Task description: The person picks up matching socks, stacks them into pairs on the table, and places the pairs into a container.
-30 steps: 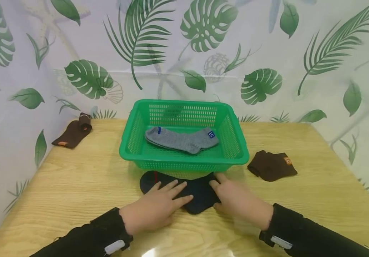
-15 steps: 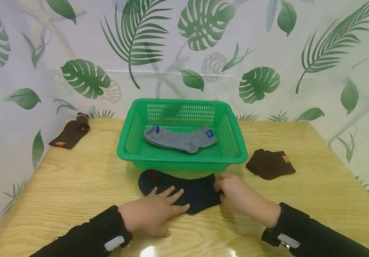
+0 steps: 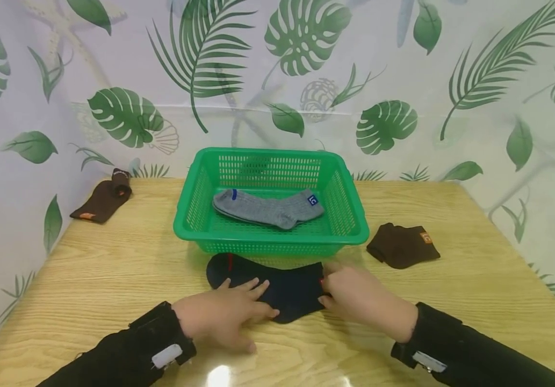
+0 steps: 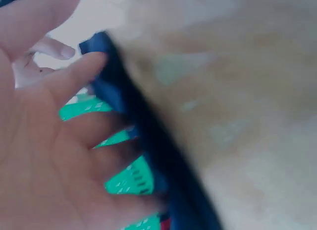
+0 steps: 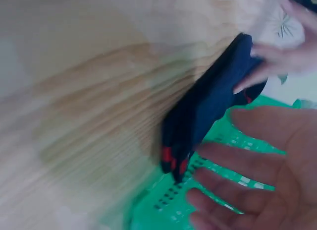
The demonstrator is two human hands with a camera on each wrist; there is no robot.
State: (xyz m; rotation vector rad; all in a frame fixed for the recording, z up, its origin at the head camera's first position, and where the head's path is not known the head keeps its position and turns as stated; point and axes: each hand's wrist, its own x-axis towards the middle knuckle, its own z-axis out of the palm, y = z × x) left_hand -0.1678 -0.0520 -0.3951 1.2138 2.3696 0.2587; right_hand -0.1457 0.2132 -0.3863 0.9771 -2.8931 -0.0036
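Note:
A pair of navy socks (image 3: 293,293), laid one over the other, lies flat on the table with a red stripe near the toes at left. My left hand (image 3: 224,316) rests spread on the near side of the foot part, fingertips on the fabric. At the cuff end is my right hand (image 3: 366,298); the right wrist view shows its fingers (image 5: 237,163) loosely extended beside the cuff, not curled round it. Two red marks show on the cuff edges of the navy socks (image 5: 210,103) there. In the left wrist view, fingertips reach the socks' edge (image 4: 143,121).
Just behind the navy socks stands a green plastic basket (image 3: 272,248) with a pair of grey socks (image 3: 267,208) inside. One brown sock (image 3: 403,246) lies to its right, another brown sock (image 3: 103,200), partly rolled, at the far left. A leaf-patterned cloth (image 3: 258,118) hangs behind the table.
My right hand's fingers, at the cuff half a second ago, look looser now. My left hand has slid slightly left along the navy socks. The socks stay in place.

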